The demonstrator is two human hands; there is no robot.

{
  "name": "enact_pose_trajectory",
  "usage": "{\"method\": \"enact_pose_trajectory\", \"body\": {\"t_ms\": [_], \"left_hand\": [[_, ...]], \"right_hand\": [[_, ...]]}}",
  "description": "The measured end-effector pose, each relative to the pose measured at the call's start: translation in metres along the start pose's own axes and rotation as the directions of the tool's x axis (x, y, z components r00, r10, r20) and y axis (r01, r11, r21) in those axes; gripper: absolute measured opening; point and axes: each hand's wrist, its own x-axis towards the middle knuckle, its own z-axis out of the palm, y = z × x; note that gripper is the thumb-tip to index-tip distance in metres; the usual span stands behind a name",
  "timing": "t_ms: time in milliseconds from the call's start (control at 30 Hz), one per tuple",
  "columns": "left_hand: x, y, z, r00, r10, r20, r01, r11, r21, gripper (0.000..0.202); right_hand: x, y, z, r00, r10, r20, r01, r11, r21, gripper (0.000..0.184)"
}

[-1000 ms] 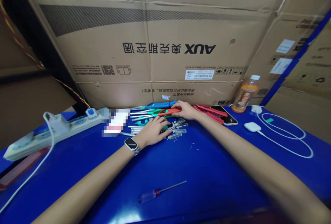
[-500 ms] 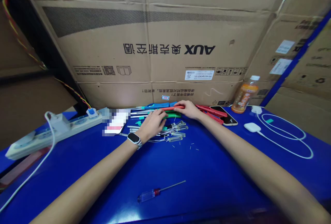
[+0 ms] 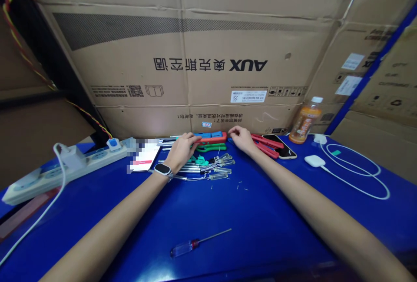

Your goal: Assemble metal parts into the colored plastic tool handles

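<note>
My left hand [image 3: 182, 149] is closed on the near end of a red-handled long-nosed lighter [image 3: 219, 139] at the back of the table. A blue-handled lighter [image 3: 208, 134] lies right behind it and a green handle [image 3: 211, 147] in front. To the right of the red handle's end, my right hand [image 3: 243, 139] has its fingers curled together; what they hold, if anything, I cannot make out. A bit of blue shows beneath it. Clear fuel tanks [image 3: 224, 171] with wires, metal tubes [image 3: 189, 168] and green plastic parts [image 3: 199, 160] lie in front of my left hand.
Red handle shells [image 3: 269, 146] and a phone [image 3: 284, 147] lie at right, near an orange drink bottle [image 3: 305, 121] and a white charger [image 3: 314, 161] with cable. A screwdriver [image 3: 185, 248] lies in front; small pins [image 3: 241, 187] are scattered mid-table. A power strip [image 3: 91, 162] stands left.
My right hand has come off the red handle and moved slightly right of its end. My left hand has shifted left, uncovering more of the green parts. The view has tilted slightly.
</note>
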Motion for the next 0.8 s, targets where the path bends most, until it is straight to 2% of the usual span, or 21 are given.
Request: {"method": "enact_pose_trajectory", "body": {"t_ms": [167, 333, 467, 667, 800], "left_hand": [[-0.007, -0.005, 0.000, 1.000, 0.013, -0.001, -0.013, 0.995, -0.099, 0.016], [-0.011, -0.009, 0.002, 0.999, -0.036, 0.009, 0.037, 0.986, -0.163, 0.011], [-0.014, -0.015, 0.006, 0.998, -0.056, 0.002, 0.055, 0.977, -0.205, 0.010], [-0.015, -0.022, 0.008, 1.000, 0.014, 0.024, -0.009, 0.980, -0.199, 0.008], [-0.014, -0.025, 0.010, 0.998, 0.048, 0.039, -0.039, 0.975, -0.220, 0.008]], "right_hand": [[0.001, -0.002, 0.007, 0.988, 0.138, 0.073, -0.126, 0.980, -0.154, 0.021], [0.011, -0.013, 0.013, 0.963, 0.233, 0.137, -0.196, 0.951, -0.241, 0.019], [0.022, -0.011, 0.015, 0.947, 0.269, 0.178, -0.222, 0.943, -0.247, 0.020], [0.032, -0.003, 0.014, 0.927, 0.302, 0.224, -0.253, 0.942, -0.222, 0.020], [0.036, -0.005, 0.019, 0.916, 0.317, 0.247, -0.270, 0.941, -0.205, 0.022]]}}
